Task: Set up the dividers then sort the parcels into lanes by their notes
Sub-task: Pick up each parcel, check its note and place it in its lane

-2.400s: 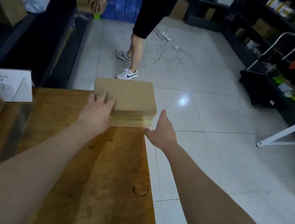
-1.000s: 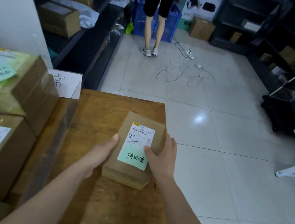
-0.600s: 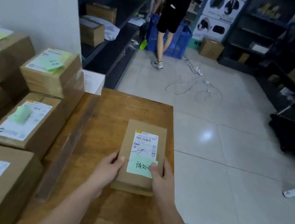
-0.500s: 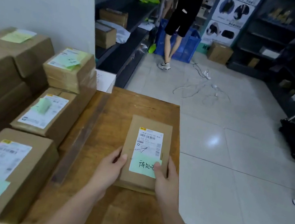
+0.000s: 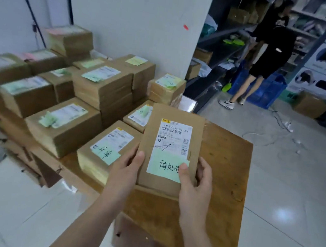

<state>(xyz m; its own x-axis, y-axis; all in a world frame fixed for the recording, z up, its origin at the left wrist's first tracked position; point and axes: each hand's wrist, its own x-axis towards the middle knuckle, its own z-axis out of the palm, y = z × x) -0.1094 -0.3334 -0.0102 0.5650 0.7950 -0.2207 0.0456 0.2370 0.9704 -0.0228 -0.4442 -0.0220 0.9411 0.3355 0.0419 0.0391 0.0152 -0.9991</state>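
One table (image 5: 225,167): wood; bare on its right side, stacked boxes crowd its left.
Many stacked parcels (image 5: 101,84): brown boxes, mostly green notes on top, a few pink ones at the back left; no dividers can be made out between them.
Held parcel (image 5: 177,115): flat brown box, over the table's left-middle part, just beside the stacked parcels; top face tilted towards the wearer; cannot tell if its near edge touches the table.
Long axis: runs away from the person; near short end in the hands, far short end points at the white wall.
Left hand (image 5: 126,167): grasping the parcel's near left edge, thumb on top.
Right hand (image 5: 196,186): grasping the near right edge; its thumb lies on the note's last character.
Shipping label (image 5: 174,135): white, on the far half, print upright to the wearer.
Green note (image 5: 163,167): on the near half, below the label, handwritten, upright to the wearer.
Step, judged: reading the note to choose a lane.
Do it well: slide the right thumb off the note, read it whole, match it to a stack with the same writing, set the box down note-up and long axis unchanged.
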